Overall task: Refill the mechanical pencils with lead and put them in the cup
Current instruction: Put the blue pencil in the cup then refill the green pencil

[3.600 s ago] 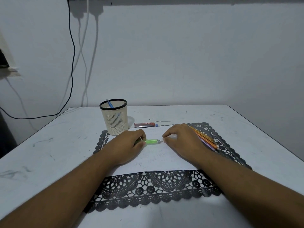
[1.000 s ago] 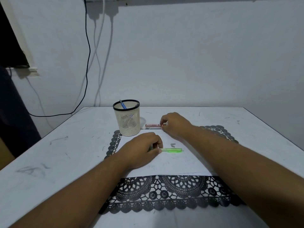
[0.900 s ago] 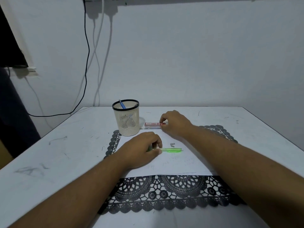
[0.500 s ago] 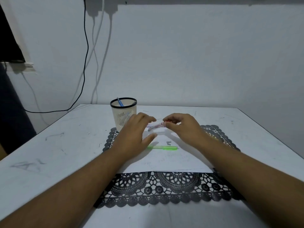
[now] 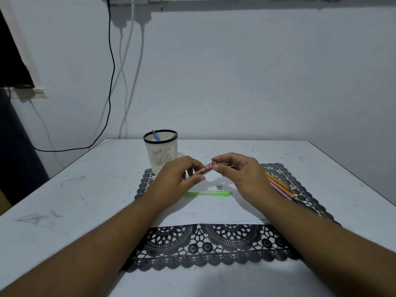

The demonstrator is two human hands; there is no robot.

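— Where is the lead case?

— Off the table, tilted with its far end higher. It's a slim red tube with white print, gripped at both ends by the left hand and right hand.

— And the green pencil?

— Flat on the white paper, lying left to right just nearer than the hands, a small grey cap beside it.

— The cup?

— Cream, slotted, black-rimmed, upright at the far left, with a blue pencil leaning inside.

— More pencils?

— An orange and purple bundle on the right.
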